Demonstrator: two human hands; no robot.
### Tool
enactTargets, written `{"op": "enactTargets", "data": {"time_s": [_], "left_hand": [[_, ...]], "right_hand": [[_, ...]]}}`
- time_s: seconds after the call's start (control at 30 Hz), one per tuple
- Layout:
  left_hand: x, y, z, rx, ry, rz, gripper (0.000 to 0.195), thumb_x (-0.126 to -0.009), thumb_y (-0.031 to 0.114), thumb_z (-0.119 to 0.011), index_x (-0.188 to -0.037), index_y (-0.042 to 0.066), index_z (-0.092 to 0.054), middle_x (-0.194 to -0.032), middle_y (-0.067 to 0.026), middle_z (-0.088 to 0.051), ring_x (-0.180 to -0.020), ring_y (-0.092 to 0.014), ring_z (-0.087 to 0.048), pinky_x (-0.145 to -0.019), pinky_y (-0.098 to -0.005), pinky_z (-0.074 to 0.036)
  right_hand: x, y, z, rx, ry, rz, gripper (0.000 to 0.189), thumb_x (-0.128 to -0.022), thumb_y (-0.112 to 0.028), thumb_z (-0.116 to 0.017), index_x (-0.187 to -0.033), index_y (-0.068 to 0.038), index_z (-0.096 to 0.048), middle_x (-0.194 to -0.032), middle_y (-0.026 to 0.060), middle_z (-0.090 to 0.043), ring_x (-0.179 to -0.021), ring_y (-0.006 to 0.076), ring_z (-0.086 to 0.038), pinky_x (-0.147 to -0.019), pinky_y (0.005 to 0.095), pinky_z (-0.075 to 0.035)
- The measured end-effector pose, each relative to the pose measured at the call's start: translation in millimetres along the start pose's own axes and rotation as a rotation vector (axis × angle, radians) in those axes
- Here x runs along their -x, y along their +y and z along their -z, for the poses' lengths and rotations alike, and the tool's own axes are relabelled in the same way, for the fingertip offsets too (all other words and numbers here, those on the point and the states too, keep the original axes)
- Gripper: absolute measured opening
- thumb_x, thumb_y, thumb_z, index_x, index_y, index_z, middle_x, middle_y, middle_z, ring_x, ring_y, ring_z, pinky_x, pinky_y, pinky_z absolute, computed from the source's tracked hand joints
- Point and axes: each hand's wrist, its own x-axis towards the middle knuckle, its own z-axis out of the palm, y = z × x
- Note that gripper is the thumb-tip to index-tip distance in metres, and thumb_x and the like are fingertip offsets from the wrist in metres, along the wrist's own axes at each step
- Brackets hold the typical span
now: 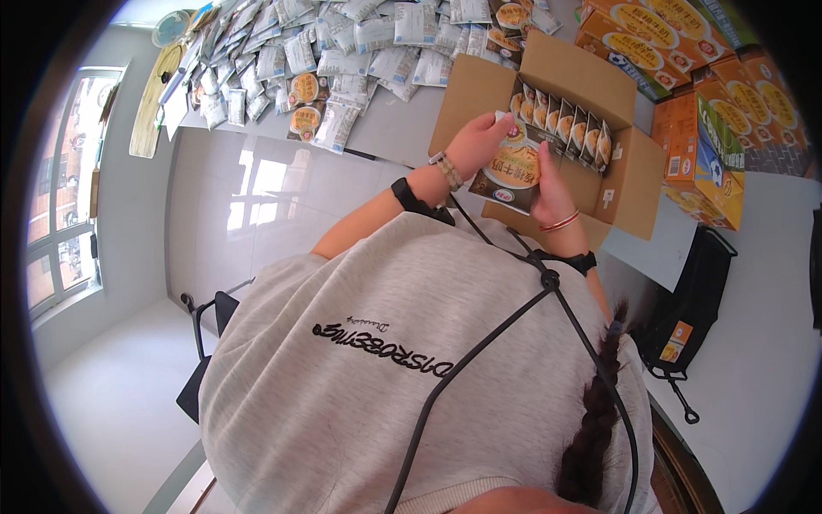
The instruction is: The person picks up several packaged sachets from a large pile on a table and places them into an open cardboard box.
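Both my hands grip one brown and orange printed sachet, its front facing up towards me. My left hand pinches its upper left side, thumb near the top corner. On the opposite edge, my right hand holds it with the thumb up. The sachet is above the near left side of an open cardboard box. Inside the box, a row of upright matching sachets leans along the far wall, and bare cardboard floor shows nearer me. The fingers beneath the sachet are hidden.
A large heap of sachets, mostly white-backed, covers the table's left and back. Orange printed cartons stand to the right. A black chair or bag-like item is beside the table at right. Black cords hang across my sweatshirt.
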Motion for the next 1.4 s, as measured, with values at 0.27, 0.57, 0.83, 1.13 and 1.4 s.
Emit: {"op": "enactTargets", "data": {"time_s": [0.27,0.57,0.83,1.13,1.4], "left_hand": [[-24,-5,19,0.263,0.081,0.041,0.027,-0.093,0.026,-0.047,-0.097,0.003,-0.058,-0.089,-0.0039,-0.06,-0.079,-0.014,-0.06,-0.069,-0.029,-0.051],[-4,12,29,0.427,-0.103,-0.015,0.019,-0.092,0.025,-0.047,-0.094,0.007,-0.054,-0.093,-0.0024,-0.058,-0.09,-0.013,-0.057,-0.079,-0.0307,-0.05],[-1,31,46,0.171,-0.28,0.219,0.032,-0.09,0.036,-0.05,-0.105,0.008,-0.054,-0.097,-0.0027,-0.06,-0.083,-0.011,-0.061,-0.069,-0.0288,-0.053],[-21,38,56,-0.047,-0.461,0.4,0.044,-0.091,0.036,-0.049,-0.12,0.003,-0.051,-0.097,-0.0053,-0.064,-0.081,-0.014,-0.065,-0.061,-0.0278,-0.055],[-14,15,50,0.245,-0.411,0.225,0.042,-0.093,0.026,-0.047,-0.129,0.004,-0.041,-0.113,-0.0071,-0.057,-0.097,-0.016,-0.06,-0.078,-0.0321,-0.053]], "right_hand": [[5,-7,15,0.031,-0.088,-0.053,0.04,-0.095,-0.037,-0.041,-0.116,-0.004,-0.049,-0.107,0.0073,-0.06,-0.09,0.0169,-0.063,-0.074,0.0328,-0.054],[-14,-13,31,-0.134,0.153,0.381,0.02,-0.089,-0.021,-0.057,-0.101,-0.005,-0.057,-0.092,0.005,-0.063,-0.079,0.0142,-0.062,-0.071,0.0283,-0.052],[-30,-32,6,0.066,0.354,0.394,0.02,-0.087,-0.021,-0.061,-0.088,-0.001,-0.063,-0.082,0.0008,-0.063,-0.073,0.0081,-0.058,-0.065,0.0219,-0.047],[-44,-32,10,0.424,0.268,0.301,0.026,-0.089,-0.025,-0.058,-0.09,0.0,-0.064,-0.076,-0.0037,-0.061,-0.061,0.0018,-0.048,-0.053,0.0159,-0.037],[-36,-41,23,0.082,0.31,0.266,0.033,-0.091,-0.036,-0.05,-0.099,-0.006,-0.06,-0.087,0.0003,-0.063,-0.073,0.0096,-0.058,-0.065,0.0244,-0.048]]}}
